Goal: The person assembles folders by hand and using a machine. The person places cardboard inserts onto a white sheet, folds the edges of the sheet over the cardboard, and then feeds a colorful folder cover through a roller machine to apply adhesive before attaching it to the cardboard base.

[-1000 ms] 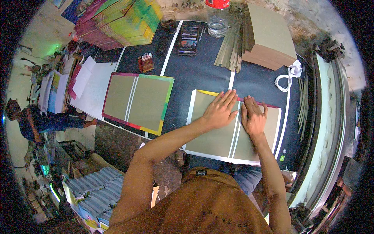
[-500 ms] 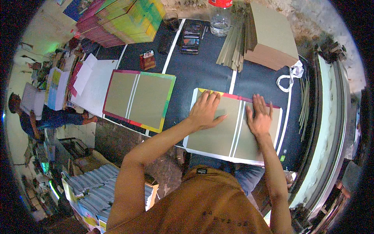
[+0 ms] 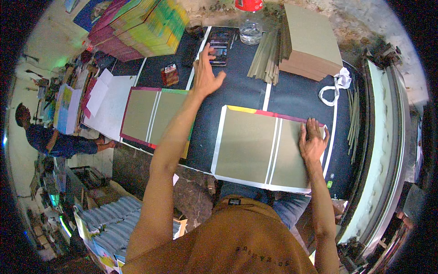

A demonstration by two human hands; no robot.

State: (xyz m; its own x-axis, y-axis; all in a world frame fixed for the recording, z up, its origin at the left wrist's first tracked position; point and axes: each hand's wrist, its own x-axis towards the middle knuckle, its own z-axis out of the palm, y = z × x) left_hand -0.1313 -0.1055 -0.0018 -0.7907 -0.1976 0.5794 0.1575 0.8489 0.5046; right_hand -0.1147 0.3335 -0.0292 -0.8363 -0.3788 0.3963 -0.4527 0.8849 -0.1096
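Observation:
In front of me lies a book cover (image 3: 242,146) of two grey-brown boards. Its far edge is folded over in yellow and red, while white paper borders the other sides. My right hand (image 3: 313,142) rests on its upper right corner, fingers stretched out and holding nothing. My left hand (image 3: 206,76) is raised off the cover, empty, with fingers apart, close to the phone (image 3: 221,52) lying farther back. Beneath my left forearm, partly hidden, is a second cover (image 3: 139,114) with coloured borders on the edges that show.
A stack of boards (image 3: 315,39), loose strips (image 3: 264,59) and a bottle (image 3: 250,32) stand at the back. Left of the phone are a small red pack (image 3: 170,75) and a tall colourful stack (image 3: 137,27). A long machine (image 3: 383,150) borders the right. A person (image 3: 64,139) is at far left.
My left hand has lifted off the cover and moved away and to the left, toward the phone. My right hand has stayed at the cover's right part, now nearer its corner.

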